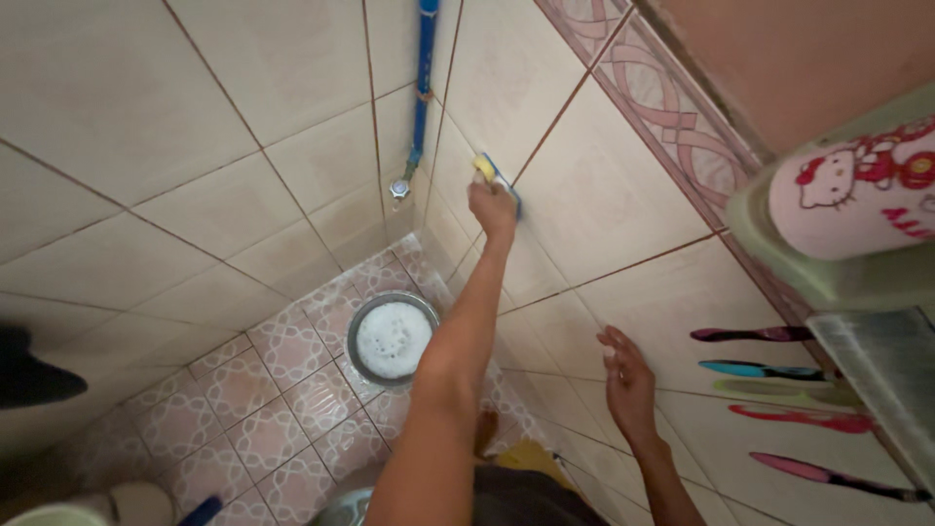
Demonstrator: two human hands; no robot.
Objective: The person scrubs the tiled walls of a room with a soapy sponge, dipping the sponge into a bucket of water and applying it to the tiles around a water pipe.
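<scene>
Left hand (492, 206) clamped on scrub brush (495, 175), pressed flat against wall tile (594, 195) — 12 o'clock; right hand (628, 380) open, fingers spread, bracing near wall — 4 o'clock.

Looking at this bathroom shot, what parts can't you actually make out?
- Head view: the sponge is mostly covered by the left hand pressing it to the wall tile.
- The round basin holds foam that hides its contents.
- The toothbrushes have their heads hidden behind the metal shelf.
- The pink cartoon container is cut off by the right edge.
- The right hand is motion-blurred; whether it touches the wall is unclear.
</scene>
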